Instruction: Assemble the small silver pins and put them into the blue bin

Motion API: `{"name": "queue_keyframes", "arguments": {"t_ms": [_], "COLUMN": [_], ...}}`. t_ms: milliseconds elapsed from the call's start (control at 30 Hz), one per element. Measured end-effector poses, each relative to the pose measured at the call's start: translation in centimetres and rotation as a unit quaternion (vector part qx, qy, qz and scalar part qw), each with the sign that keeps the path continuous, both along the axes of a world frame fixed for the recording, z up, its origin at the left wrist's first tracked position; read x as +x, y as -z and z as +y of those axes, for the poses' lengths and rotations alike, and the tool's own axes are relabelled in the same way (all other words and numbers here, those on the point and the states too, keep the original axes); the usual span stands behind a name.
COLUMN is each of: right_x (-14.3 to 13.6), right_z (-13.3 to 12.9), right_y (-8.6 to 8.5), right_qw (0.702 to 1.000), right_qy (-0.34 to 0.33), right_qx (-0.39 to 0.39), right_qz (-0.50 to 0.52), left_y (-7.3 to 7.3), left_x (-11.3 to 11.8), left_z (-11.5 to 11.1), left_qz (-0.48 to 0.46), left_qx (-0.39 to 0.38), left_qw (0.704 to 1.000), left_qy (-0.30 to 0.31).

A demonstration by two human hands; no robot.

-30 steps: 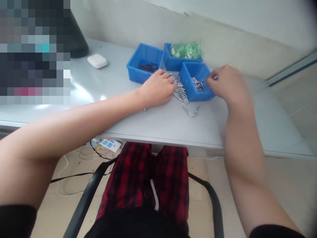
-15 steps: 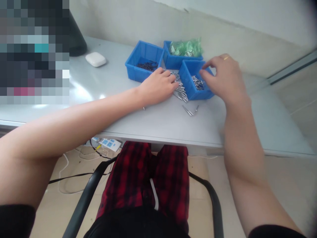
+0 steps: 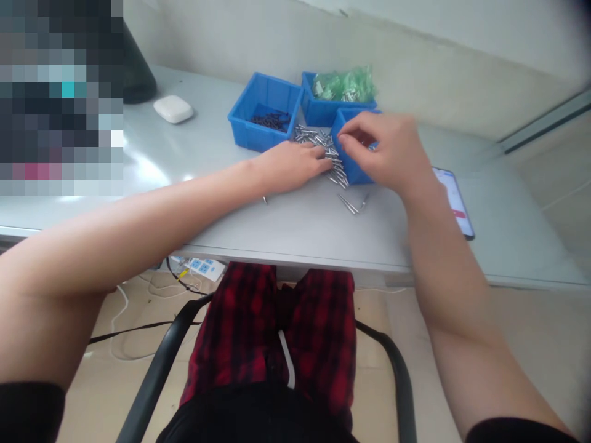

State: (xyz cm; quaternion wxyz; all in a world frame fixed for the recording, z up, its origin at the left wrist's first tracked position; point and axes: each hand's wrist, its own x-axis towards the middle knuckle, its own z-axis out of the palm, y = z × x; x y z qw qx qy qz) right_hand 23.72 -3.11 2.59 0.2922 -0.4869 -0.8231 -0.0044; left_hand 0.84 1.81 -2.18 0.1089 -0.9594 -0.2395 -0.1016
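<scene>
My left hand (image 3: 293,165) lies palm down on the table, its fingers loosely stretched out at the near left edge of a pile of thin silver metal pins (image 3: 339,169). My right hand (image 3: 385,147) is raised over a small blue bin (image 3: 353,167), covering much of it. Its thumb and index finger are brought together near the bin's left rim, beside the pile. Whether anything sits between those fingertips is too small to tell. Nearer me lie a few loose pins (image 3: 349,203), and another pin (image 3: 265,200) is beside my left forearm.
A blue bin (image 3: 240,132) with dark screws stands left of the pile. Behind is a blue bin (image 3: 339,114) with a green plastic bag (image 3: 344,85). A phone (image 3: 456,200) lies beyond my right wrist, a white case (image 3: 173,109) at the left. A wall closes the back.
My right hand has moved left across the small bin towards the pile, its thumb and index finger closer together. The phone has come into view. My left hand has barely shifted.
</scene>
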Motion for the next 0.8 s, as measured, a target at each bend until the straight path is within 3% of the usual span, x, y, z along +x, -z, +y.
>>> {"name": "queue_keyframes", "arguments": {"t_ms": [467, 800], "right_x": [-0.05, 0.59], "right_z": [0.12, 0.51], "right_y": [-0.09, 0.37], "right_qw": [0.999, 1.000], "right_qy": [0.025, 0.013], "right_qx": [-0.019, -0.013], "right_qz": [0.009, 0.008], "left_y": [0.22, 0.24], "left_x": [0.24, 0.41], "left_z": [0.10, 0.09], "left_qz": [-0.023, -0.058], "left_qx": [0.045, 0.010], "left_qw": [0.998, 0.998], "left_qy": [0.026, 0.015]}}
